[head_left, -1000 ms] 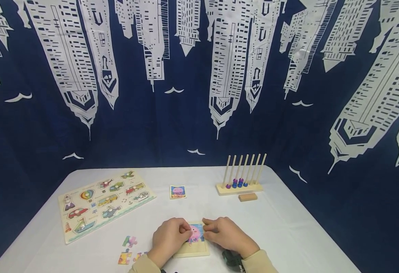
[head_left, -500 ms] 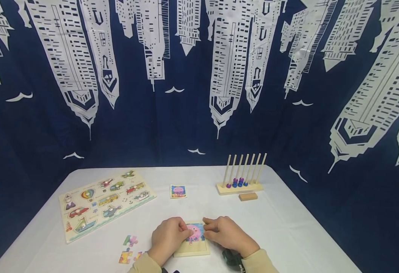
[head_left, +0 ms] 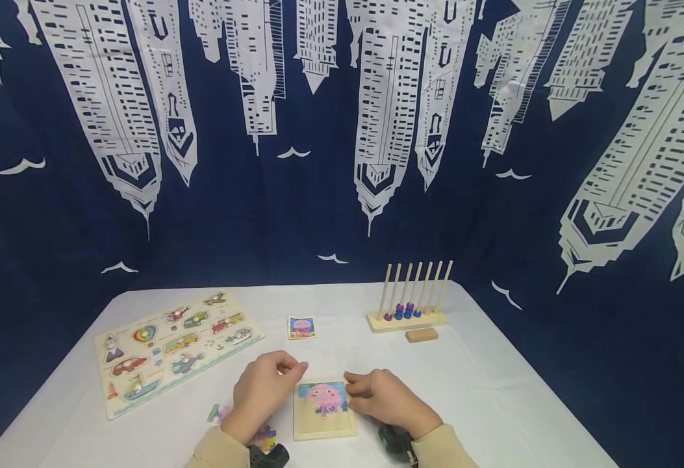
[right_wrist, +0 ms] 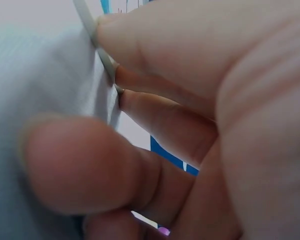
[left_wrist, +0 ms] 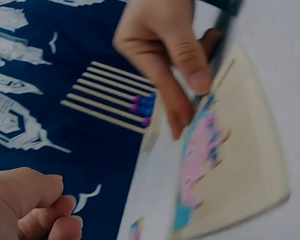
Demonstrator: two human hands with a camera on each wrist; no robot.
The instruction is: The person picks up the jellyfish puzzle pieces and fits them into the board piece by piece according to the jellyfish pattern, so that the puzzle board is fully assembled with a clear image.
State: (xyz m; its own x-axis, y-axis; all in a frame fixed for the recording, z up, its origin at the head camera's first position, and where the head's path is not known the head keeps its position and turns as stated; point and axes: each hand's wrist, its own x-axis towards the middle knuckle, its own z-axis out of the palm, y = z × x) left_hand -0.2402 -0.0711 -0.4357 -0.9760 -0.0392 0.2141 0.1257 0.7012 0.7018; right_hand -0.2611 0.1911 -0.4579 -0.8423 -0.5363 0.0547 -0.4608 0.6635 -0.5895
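A small wooden puzzle board (head_left: 325,429) lies near the front of the table. Its upper half holds fitted pieces showing a pink octopus (head_left: 325,396) on blue; the lower half is bare wood. My right hand (head_left: 385,396) holds the board by its right edge, thumb and fingertips against the rim in the right wrist view. My left hand (head_left: 268,387) is raised off the board's left side, thumb and forefinger close together with nothing visible between them. Below that hand, loose jigsaw pieces (head_left: 217,413) lie on the table, partly hidden by my wrist.
A large peg puzzle with vehicles (head_left: 178,344) covers the left of the table. Behind the board lies a small octopus picture card (head_left: 301,327). At back right stands a rack of wooden rods with beads (head_left: 407,318), with a wooden block (head_left: 421,335) before it.
My left hand has let go of the octopus pieces and moved up and left off the board, uncovering the picture. The right hand stays at the board's edge.
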